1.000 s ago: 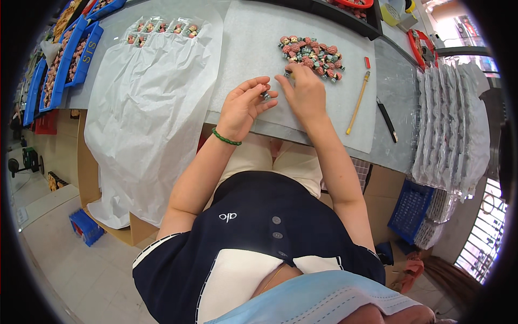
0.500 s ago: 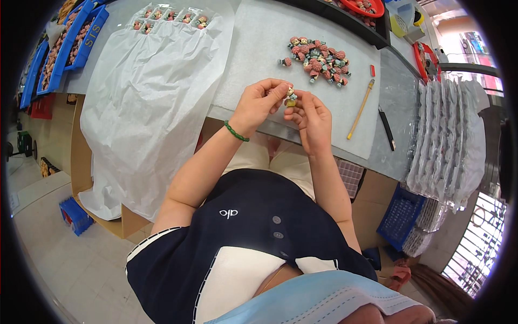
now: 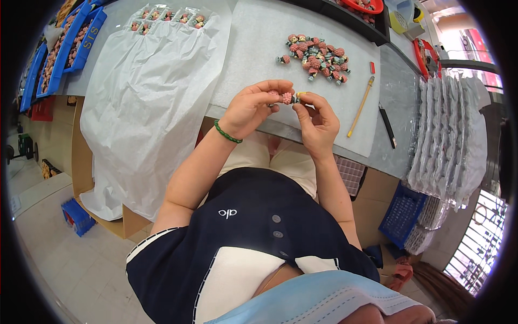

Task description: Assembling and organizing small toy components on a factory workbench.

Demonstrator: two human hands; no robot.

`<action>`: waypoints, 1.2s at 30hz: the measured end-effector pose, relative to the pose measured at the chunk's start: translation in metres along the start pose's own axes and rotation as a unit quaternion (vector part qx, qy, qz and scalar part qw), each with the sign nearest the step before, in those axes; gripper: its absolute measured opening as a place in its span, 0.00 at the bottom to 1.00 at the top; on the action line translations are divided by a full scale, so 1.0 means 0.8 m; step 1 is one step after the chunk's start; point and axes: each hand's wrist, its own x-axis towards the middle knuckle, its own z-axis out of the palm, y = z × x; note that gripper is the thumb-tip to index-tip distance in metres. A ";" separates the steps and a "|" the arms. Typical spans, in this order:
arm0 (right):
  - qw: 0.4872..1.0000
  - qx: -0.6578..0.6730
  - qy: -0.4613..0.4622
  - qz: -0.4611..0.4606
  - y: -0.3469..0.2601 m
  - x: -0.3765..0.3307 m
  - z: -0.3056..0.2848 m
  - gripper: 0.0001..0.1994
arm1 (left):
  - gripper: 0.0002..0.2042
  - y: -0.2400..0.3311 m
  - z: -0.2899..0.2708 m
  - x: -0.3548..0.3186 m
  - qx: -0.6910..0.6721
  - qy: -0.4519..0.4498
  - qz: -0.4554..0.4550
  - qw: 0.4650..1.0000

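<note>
A small painted figurine (image 3: 287, 98) with a pink, bumpy head and a dark base lies sideways between my hands, above the table's front edge. My right hand (image 3: 319, 123) pinches it by the base end with thumb and fingertips. My left hand (image 3: 249, 109), below a green bead bracelet (image 3: 227, 132), is closed at the head end; more pink shows between its thumb and fingers, possibly a second figurine. Beyond my hands a pile of similar figurines (image 3: 318, 58) lies on a white foam sheet (image 3: 253, 48). One loose figurine (image 3: 283, 59) sits just left of the pile.
A yellow stick-like brush (image 3: 360, 108) and a black-handled tool (image 3: 386, 127) lie to the right. At left, white sheeting (image 3: 156, 86) covers a tray with several figurines (image 3: 183, 18). Blue bins (image 3: 86, 39) stand far left; stacked clear trays (image 3: 448, 135) stand right.
The figurine has turned from upright, face showing, to sideways with its pink bumpy head toward my left hand. My right hand has shifted slightly right, and my left hand slightly left.
</note>
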 end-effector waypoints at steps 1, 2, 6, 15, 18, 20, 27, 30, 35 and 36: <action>1.000 0.000 0.001 0.000 -0.001 -0.001 -0.001 0.10 | 0.14 0.001 0.001 0.000 -0.037 0.001 0.001 0.999; 1.000 0.008 0.010 0.008 -0.002 -0.002 -0.001 0.10 | 0.16 0.002 0.003 0.001 -0.074 0.001 0.002 0.997; 0.999 -0.035 -0.017 -0.018 -0.003 0.000 -0.007 0.10 | 0.18 0.003 0.006 0.000 -0.033 0.026 0.042 0.998; 0.996 0.073 -0.017 0.045 -0.020 0.005 0.005 0.09 | 0.15 -0.009 0.013 -0.004 0.239 0.048 0.212 0.946; 0.991 0.111 0.001 0.071 -0.018 0.006 0.010 0.08 | 0.17 -0.007 0.017 -0.008 0.294 0.039 0.233 0.926; 0.991 0.113 0.013 0.075 -0.016 0.006 0.016 0.09 | 0.19 -0.001 0.021 -0.015 0.318 0.039 0.220 0.921; 0.973 0.180 0.025 0.144 -0.030 0.003 0.060 0.08 | 0.19 0.045 0.010 -0.050 0.487 0.058 0.257 0.833; 0.989 0.093 -0.001 0.115 -0.039 0.001 0.076 0.11 | 0.19 0.093 0.003 -0.072 0.539 0.088 0.285 0.788; 0.995 -0.033 0.014 0.092 -0.020 -0.008 0.071 0.09 | 0.14 0.210 -0.072 -0.058 0.621 0.202 0.439 0.617; 0.995 -0.033 0.013 0.093 -0.018 -0.009 0.069 0.09 | 0.13 0.235 -0.095 -0.054 0.649 0.245 0.448 0.564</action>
